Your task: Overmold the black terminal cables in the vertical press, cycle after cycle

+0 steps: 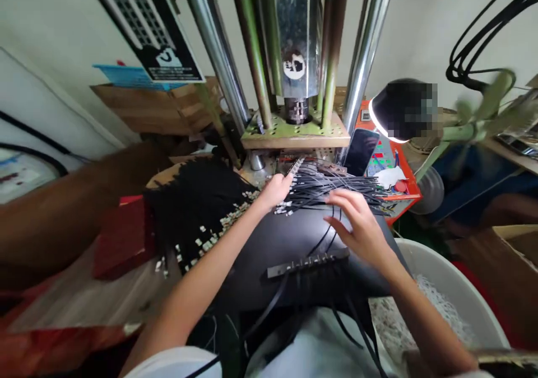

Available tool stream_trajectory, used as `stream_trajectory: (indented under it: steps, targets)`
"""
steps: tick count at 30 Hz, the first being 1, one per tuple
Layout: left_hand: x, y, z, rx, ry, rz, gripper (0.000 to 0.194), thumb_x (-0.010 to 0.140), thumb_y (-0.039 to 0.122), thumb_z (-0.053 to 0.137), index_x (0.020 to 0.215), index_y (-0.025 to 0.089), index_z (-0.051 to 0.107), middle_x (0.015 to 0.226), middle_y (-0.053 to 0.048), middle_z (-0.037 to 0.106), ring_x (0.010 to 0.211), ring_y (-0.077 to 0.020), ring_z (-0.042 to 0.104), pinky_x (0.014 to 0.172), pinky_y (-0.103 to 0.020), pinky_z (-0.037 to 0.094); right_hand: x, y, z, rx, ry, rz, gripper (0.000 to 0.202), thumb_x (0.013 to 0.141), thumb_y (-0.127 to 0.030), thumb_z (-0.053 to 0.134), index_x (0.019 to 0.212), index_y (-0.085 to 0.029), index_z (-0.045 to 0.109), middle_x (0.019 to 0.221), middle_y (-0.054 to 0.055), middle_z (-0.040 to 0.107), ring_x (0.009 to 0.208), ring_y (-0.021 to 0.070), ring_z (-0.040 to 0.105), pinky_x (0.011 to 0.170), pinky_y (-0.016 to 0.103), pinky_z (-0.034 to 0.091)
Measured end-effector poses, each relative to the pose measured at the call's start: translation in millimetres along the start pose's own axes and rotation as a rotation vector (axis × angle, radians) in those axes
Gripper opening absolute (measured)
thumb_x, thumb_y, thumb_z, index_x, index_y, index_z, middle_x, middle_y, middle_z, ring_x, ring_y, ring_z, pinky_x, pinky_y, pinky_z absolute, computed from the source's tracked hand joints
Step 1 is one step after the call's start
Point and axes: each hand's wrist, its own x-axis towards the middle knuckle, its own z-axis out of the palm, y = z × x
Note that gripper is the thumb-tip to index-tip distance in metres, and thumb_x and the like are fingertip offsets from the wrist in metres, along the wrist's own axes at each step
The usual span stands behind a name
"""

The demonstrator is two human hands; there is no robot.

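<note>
My left hand (276, 192) is closed around the near end of a slim metal strip (297, 167), which points up toward the press. Beside that hand lies a bundle of thin black cables (311, 186) with small pale connectors at their ends. My right hand (357, 227) hovers at the near right side of the bundle, thumb and fingers apart, with nothing visible in its grasp. Closer to me, a metal bar fixture (309, 263) rests on the dark work surface (258, 235). Several black cables run through its slots and hang toward my lap.
The press plate (295, 138) stands above the cables. At left is a large pile of black cables (197, 199) beside a dark red box (125, 238). A lamp (403, 109), a phone (362, 151), an orange control box (409, 171) and a white tub (466, 288) are at right.
</note>
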Motion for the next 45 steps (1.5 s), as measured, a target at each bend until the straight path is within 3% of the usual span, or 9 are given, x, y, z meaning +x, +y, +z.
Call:
stream_trajectory:
  steps: [2, 6, 14, 20, 23, 26, 32, 39, 45]
  targets:
    - [-30, -1, -4.6, -0.008, 0.088, 0.034, 0.045, 0.097, 0.044, 0.035, 0.068, 0.016, 0.056, 0.067, -0.006, 0.062, 0.067, -0.0162, 0.06, 0.06, -0.025, 0.038, 42, 14, 20, -0.186, -0.037, 0.035, 0.055, 0.084, -0.034, 0.065, 0.133, -0.014, 0.05, 0.143, 0.019, 0.046, 0.136, 0.0326, 0.037, 0.111, 0.048, 0.033]
    - [-69, -14, -21.9, 0.286, 0.343, 0.151, 0.039, 0.096, 0.043, 0.038, 0.079, 0.016, 0.06, 0.076, -0.01, 0.068, 0.074, -0.021, 0.065, 0.061, -0.028, 0.034, 89, 34, 46, -0.262, -0.31, 0.12, 0.042, 0.078, -0.009, 0.051, 0.12, -0.012, 0.057, 0.11, 0.014, 0.069, 0.104, 0.0252, 0.062, 0.086, 0.033, 0.048]
    - [-75, -28, -38.4, 0.546, 0.49, -0.054, 0.044, 0.099, 0.043, 0.032, 0.09, 0.014, 0.064, 0.078, -0.014, 0.072, 0.076, -0.029, 0.07, 0.058, -0.029, 0.036, 98, 2, -12, -0.494, -0.225, 0.058, 0.032, 0.077, -0.01, 0.046, 0.106, -0.017, 0.058, 0.098, 0.013, 0.072, 0.082, 0.0279, 0.067, 0.069, 0.033, 0.047]
    - [-84, -24, -29.1, 0.483, 0.514, 0.135, 0.046, 0.099, 0.043, 0.03, 0.088, 0.012, 0.063, 0.069, -0.013, 0.069, 0.064, -0.0243, 0.068, 0.052, -0.027, 0.034, 97, 34, 38, -0.589, -0.459, -0.053, 0.047, 0.082, -0.037, 0.065, 0.119, -0.01, 0.058, 0.124, 0.023, 0.061, 0.115, 0.0367, 0.058, 0.092, 0.048, 0.048]
    - [-96, -21, -23.2, 0.36, 0.364, 0.435, 0.045, 0.099, 0.044, 0.03, 0.083, 0.015, 0.061, 0.06, -0.007, 0.064, 0.056, -0.019, 0.063, 0.05, -0.026, 0.033, 73, 38, 49, -0.518, -0.251, -0.222, 0.067, 0.083, -0.039, 0.066, 0.138, -0.008, 0.044, 0.15, 0.025, 0.036, 0.14, 0.0377, 0.032, 0.108, 0.056, 0.034]
    - [-101, -19, -21.2, 0.123, 0.103, 0.655, 0.038, 0.099, 0.04, 0.032, 0.084, 0.018, 0.059, 0.064, -0.001, 0.063, 0.059, -0.014, 0.062, 0.058, -0.023, 0.04, 43, 36, 35, -0.438, -0.236, -0.359, 0.04, 0.093, -0.026, 0.049, 0.131, -0.014, 0.052, 0.134, 0.02, 0.056, 0.124, 0.0311, 0.051, 0.1, 0.05, 0.042]
    - [-88, -26, -1.0, 0.19, -0.194, 0.634, 0.02, 0.09, 0.036, 0.06, 0.102, 0.02, 0.061, 0.097, -0.003, 0.068, 0.089, -0.0177, 0.065, 0.078, -0.026, 0.047, 2, 48, 10, -0.244, -0.681, -0.179, 0.039, 0.087, -0.042, 0.064, 0.118, -0.019, 0.064, 0.111, 0.013, 0.067, 0.098, 0.0251, 0.064, 0.085, 0.041, 0.054]
    - [-100, -21, -0.5, 0.603, -0.259, 0.699, 0.018, 0.093, 0.015, 0.047, 0.099, 0.019, 0.064, 0.114, -0.007, 0.065, 0.101, -0.02, 0.063, 0.079, -0.027, 0.045, -29, 47, -26, -0.002, -0.537, -0.016, 0.024, 0.095, -0.031, 0.052, 0.113, -0.024, 0.065, 0.12, 0.01, 0.064, 0.11, 0.0222, 0.061, 0.095, 0.041, 0.052]
    - [-141, -29, -42.2, 0.552, -0.618, 0.281, 0.024, 0.082, 0.04, 0.066, 0.103, 0.03, 0.064, 0.077, 0.002, 0.069, 0.07, -0.0189, 0.067, 0.055, -0.025, 0.041, -78, 17, -10, 0.074, -0.549, 0.033, 0.033, 0.095, -0.022, 0.046, 0.126, -0.021, 0.057, 0.119, 0.012, 0.064, 0.105, 0.0198, 0.064, 0.087, 0.033, 0.057]
